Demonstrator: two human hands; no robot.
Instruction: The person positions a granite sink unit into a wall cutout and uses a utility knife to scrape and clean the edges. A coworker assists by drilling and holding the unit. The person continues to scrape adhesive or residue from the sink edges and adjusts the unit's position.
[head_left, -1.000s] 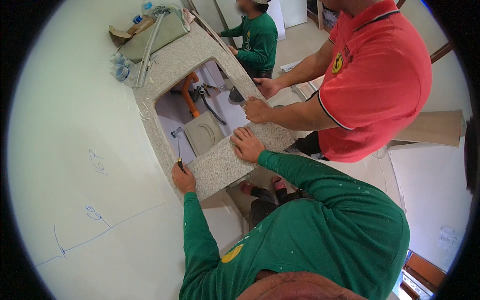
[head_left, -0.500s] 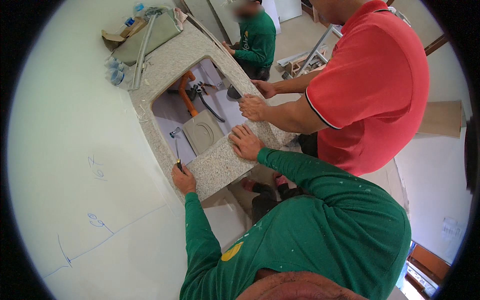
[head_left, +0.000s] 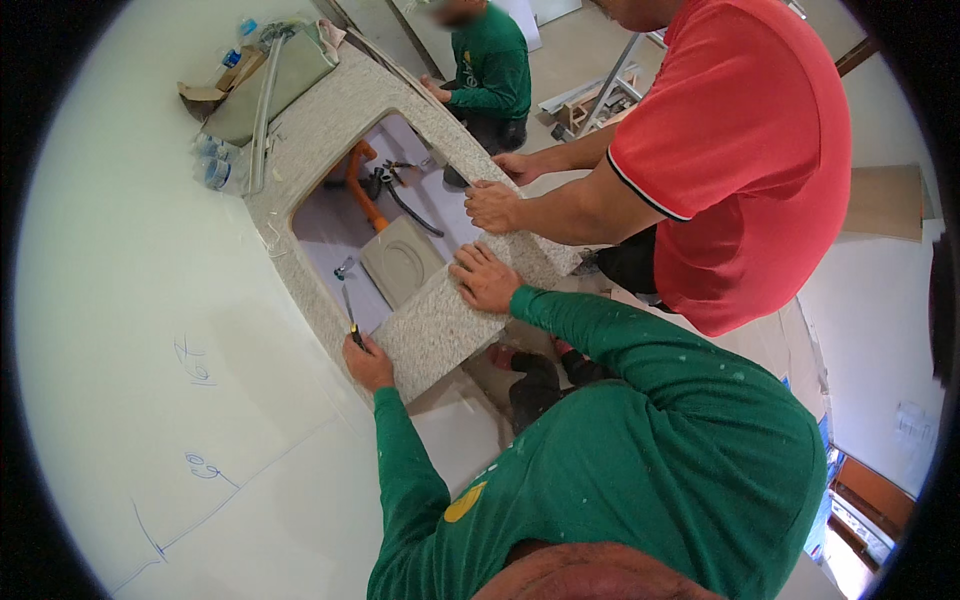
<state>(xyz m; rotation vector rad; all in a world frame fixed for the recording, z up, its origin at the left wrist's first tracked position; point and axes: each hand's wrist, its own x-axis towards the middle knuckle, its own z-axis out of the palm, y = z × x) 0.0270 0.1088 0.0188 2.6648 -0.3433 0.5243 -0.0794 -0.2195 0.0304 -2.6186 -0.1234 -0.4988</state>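
My left hand [head_left: 370, 362] is closed around a screwdriver [head_left: 355, 334] with a black and yellow handle, beside the wall. Its thin metal shaft points away from me over the cutout. Flat on the front strip of the speckled stone countertop [head_left: 430, 335] lies my right hand [head_left: 487, 278], fingers spread. Through the large cutout I see an orange pipe [head_left: 365, 190], a dark hose [head_left: 412, 214], a small valve [head_left: 344, 268] and a beige panel [head_left: 402, 262]. Beyond my right hand, a co-worker in a red shirt [head_left: 750, 160] grips the countertop's front edge with both hands.
A white wall [head_left: 130, 330] with blue pen marks runs along my left. Plastic bottles [head_left: 216, 172], a cardboard box [head_left: 202, 97] and a metal strip [head_left: 264, 120] lie at the far end. Another person in green [head_left: 488, 70] crouches beyond, near a metal ladder [head_left: 612, 85].
The view has shifted slightly, so the countertop sits a little further left and up. Both my hands keep their places on it. The red-shirted person's torso has shifted a little.
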